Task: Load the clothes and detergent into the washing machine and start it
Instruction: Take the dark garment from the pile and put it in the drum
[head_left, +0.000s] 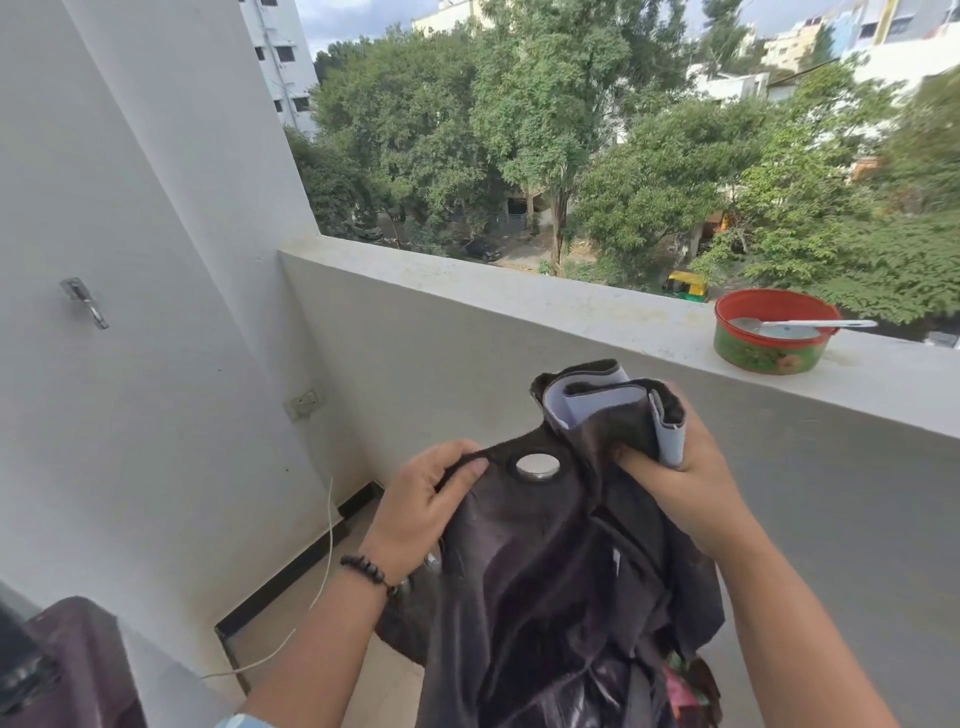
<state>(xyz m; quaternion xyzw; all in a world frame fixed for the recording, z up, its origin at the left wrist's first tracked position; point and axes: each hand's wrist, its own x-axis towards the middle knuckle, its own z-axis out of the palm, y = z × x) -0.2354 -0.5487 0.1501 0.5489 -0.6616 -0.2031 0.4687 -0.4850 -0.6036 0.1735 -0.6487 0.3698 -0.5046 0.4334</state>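
Note:
A large dark curtain (550, 582) with a metal eyelet ring (537, 466) hangs in front of me over a balcony floor. My left hand (421, 499) pinches its top hem just left of the ring. Gripping a bunched fold of the same cloth is my right hand (675, 467), with grey lining showing above the fingers. More dark and patterned cloth hangs below at the bottom edge. A dark maroon object (78, 665) at the bottom left may be the washing machine; I cannot tell for sure.
A red and green bowl (769, 338) with a metal spoon stands on the balcony parapet (519, 296) at the right. A white wall with a tap (85, 301) and a socket (306, 402) is on the left. A white cable (322, 571) trails to the floor.

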